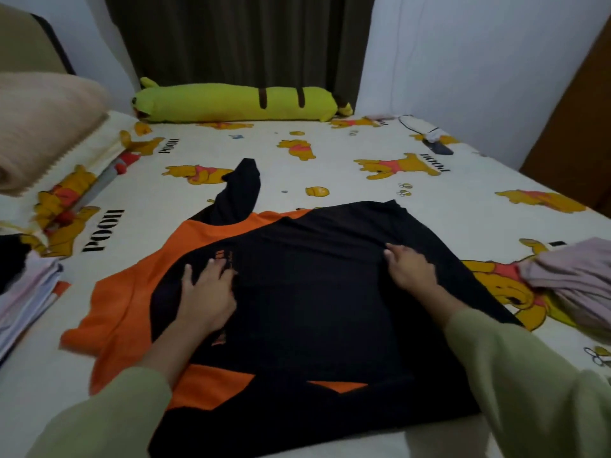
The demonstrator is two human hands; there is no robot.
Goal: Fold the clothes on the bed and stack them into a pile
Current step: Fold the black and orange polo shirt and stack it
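left hand (pixel 206 294): open, fingers spread flat, pressing on the black-and-orange shirt (pixel 297 309) near its left side; grips nothing.
right hand (pixel 411 267): palm down on the black fabric; fingers look lightly bent at a crease, pinch or press unclear.
shirt: lies under both hands on the bed (pixel 363 180), mostly flat; one black sleeve (pixel 239 193) sticks out beyond the left hand, orange panel showing left of it.
pile: stack of folded clothes (pixel 23 292) well left of the left hand.
unfolded: pinkish garment (pixel 575 276) heaped right of the right hand.
progress: judged mid-task; this shirt looks only partly folded, sleeve still out, not stacked yet; pink garment still to do.
far side: yellow plush bolster (pixel 236 102) beyond both hands.
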